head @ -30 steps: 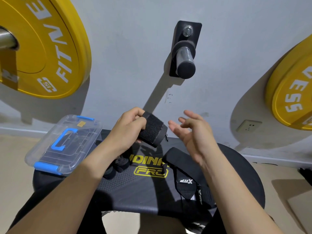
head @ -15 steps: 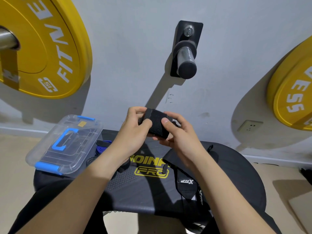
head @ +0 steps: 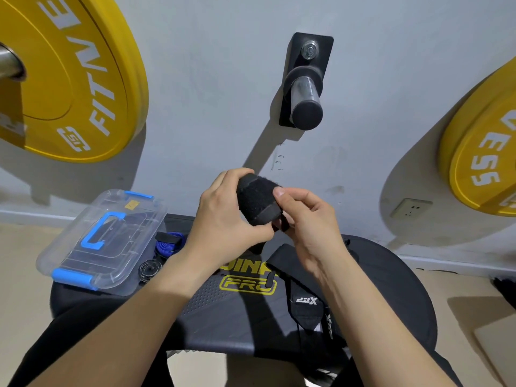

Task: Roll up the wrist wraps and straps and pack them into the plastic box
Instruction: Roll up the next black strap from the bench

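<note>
Fuzzy black wrist wrap point(head: 258, 201), rolled into a cylinder, clenched in the grip of left hand point(head: 223, 222) and right hand point(head: 310, 222) above the padded table point(head: 391, 289), near the clear plastic box point(head: 83, 247); a second earlier the right hung open.

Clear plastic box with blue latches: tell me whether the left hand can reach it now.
Probably yes: the clear plastic box sits just left of the left hand, with nothing blocking the way. But that hand grips the rolled black wrist wrap, and the lid looks shut.
</note>
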